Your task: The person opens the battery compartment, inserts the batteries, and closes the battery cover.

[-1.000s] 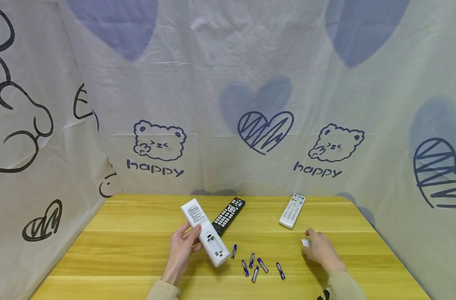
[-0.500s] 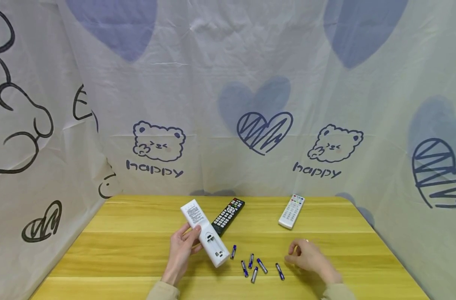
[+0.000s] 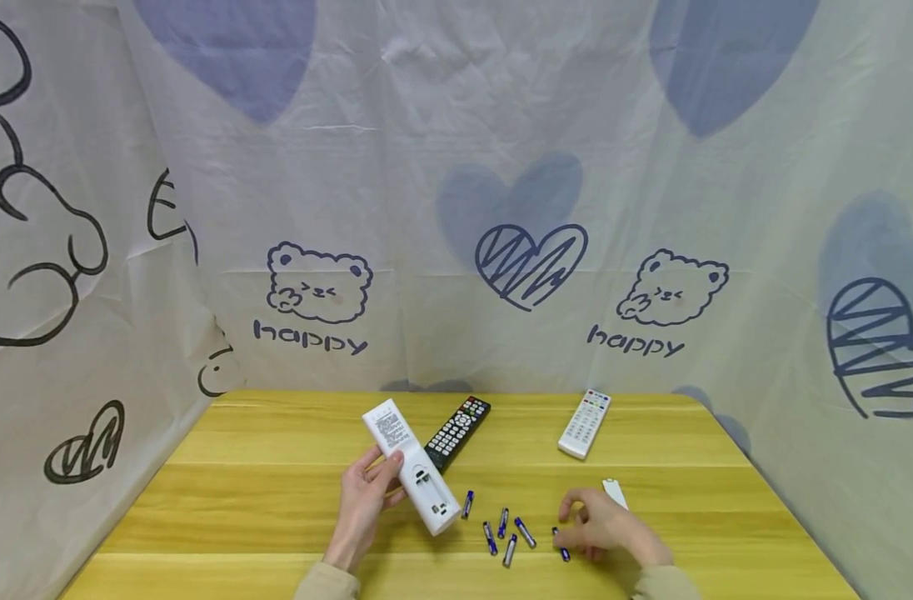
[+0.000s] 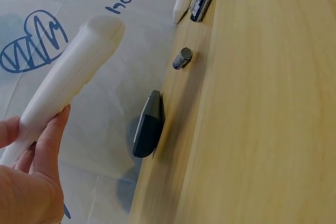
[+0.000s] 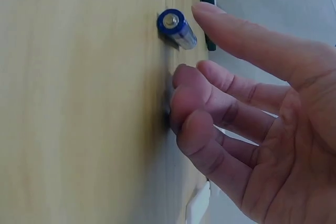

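Note:
My left hand (image 3: pixel 362 500) grips a white remote control (image 3: pixel 410 462) with its back turned up, thumb on top and fingers beneath. Its battery compartment (image 3: pixel 431 493) is uncovered and holds no batteries. In the left wrist view the white remote (image 4: pixel 68 82) is raised off the table. My right hand (image 3: pixel 606 525) hovers low at the rightmost blue-and-silver battery (image 3: pixel 565 555). Seen from the right wrist, the thumb is stretched out and the fingers bend loosely, with the battery (image 5: pixel 181 32) just beyond the fingertips. Behind that hand lies the white battery cover (image 3: pixel 615 492), partly hidden.
Several more batteries (image 3: pixel 526 532) lie scattered mid-table, between the hands. A black remote (image 3: pixel 457 433) lies behind the held one, and another white remote (image 3: pixel 585 424) lies face up at the back right. A printed cloth (image 3: pixel 426 333) hangs behind the wooden table (image 3: pixel 239 500).
My right hand has let go of the battery cover, leaving it on the table, and moved left and nearer to the rightmost battery. The left hand and its remote have stayed still.

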Available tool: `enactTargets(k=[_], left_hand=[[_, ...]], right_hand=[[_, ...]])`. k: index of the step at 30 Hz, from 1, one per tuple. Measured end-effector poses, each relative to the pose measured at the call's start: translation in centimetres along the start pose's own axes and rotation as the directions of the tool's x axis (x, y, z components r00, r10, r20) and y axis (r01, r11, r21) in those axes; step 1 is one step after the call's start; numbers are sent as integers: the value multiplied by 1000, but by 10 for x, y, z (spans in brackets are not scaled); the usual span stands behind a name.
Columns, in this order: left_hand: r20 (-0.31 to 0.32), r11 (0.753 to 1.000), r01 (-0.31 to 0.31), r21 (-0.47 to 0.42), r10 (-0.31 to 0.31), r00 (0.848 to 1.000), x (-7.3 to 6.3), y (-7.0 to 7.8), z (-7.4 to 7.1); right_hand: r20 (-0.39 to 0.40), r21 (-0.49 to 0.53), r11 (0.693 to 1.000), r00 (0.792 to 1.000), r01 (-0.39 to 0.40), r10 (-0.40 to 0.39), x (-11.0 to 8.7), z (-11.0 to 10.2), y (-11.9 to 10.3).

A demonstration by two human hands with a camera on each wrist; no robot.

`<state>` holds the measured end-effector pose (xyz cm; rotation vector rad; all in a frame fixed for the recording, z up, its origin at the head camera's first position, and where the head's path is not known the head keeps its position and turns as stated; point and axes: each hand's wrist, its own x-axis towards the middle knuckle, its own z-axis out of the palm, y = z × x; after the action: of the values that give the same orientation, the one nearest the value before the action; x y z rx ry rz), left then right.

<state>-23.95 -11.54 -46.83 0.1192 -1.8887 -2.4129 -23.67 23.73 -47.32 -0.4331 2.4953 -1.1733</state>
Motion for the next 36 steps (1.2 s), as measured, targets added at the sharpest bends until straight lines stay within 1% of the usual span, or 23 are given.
enactTargets(k=[7,23,28,32,36], left_hand=[[8,1000,-3,13,3,1000,-1,0,1],[16,1000,1,19,-1,1000,0,-1,5],[18,1000,-1,21,1,1000,0,0,6],[19,1000,-1,18,0,1000,0,0,7],[16,1000,1,15,-1,1000,0,0,8]], right_hand=[[22,3,1000,1000,-16,16,2,2,-4],[14,-19,999,999,-30,30,7,6,-2],[-8,-39,999,1000,-23,23,6,8,-3],[-45,-66,997,998,-39,36,6,11,-3],[-61,-77,996,997,-45,41,7,12,-3]])
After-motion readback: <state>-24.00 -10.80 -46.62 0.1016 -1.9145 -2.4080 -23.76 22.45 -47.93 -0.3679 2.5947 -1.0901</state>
